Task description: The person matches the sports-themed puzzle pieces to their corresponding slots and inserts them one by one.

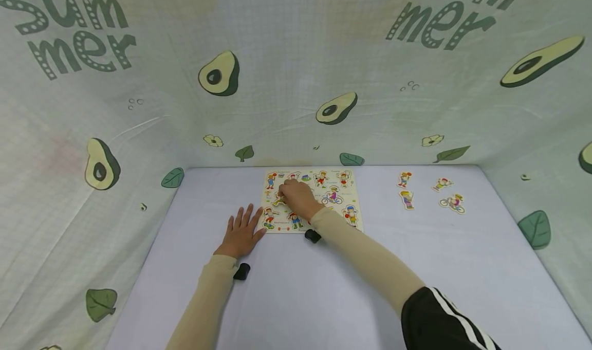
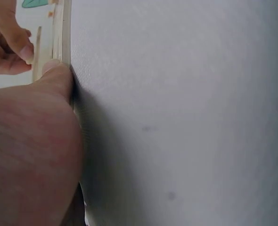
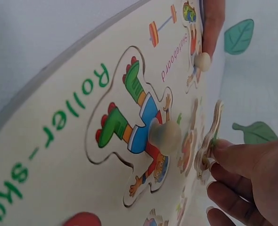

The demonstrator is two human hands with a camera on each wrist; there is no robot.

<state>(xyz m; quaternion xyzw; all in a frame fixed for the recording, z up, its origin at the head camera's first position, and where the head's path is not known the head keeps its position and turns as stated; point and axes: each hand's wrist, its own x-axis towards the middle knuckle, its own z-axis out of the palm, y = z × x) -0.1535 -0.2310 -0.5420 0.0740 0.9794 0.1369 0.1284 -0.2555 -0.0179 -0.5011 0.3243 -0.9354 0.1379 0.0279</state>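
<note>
A wooden knob puzzle board point(image 1: 273, 231) with cartoon sports figures lies flat at the back of the table. Over its left part, my right hand point(image 1: 298, 197) pinches a figure-shaped puzzle piece point(image 3: 208, 146) between thumb and fingers, tilted on edge close over the board. Its picture is mostly hidden in the right wrist view. My left hand point(image 1: 240, 234) rests on the table with fingers spread, its thumb point(image 2: 56, 75) at the board's edge. Nearest the right wrist camera, a roller-skating piece point(image 3: 141, 127) with a round knob sits in its slot; a skateboard piece point(image 3: 193, 56) lies beyond.
Several loose puzzle pieces lie to the right of the board, among them a cyclist point(image 1: 453, 203) and a figure in purple point(image 1: 407, 200). A printed cloth point(image 1: 277, 124) with avocados and leaves rises behind the table's back edge and along both sides.
</note>
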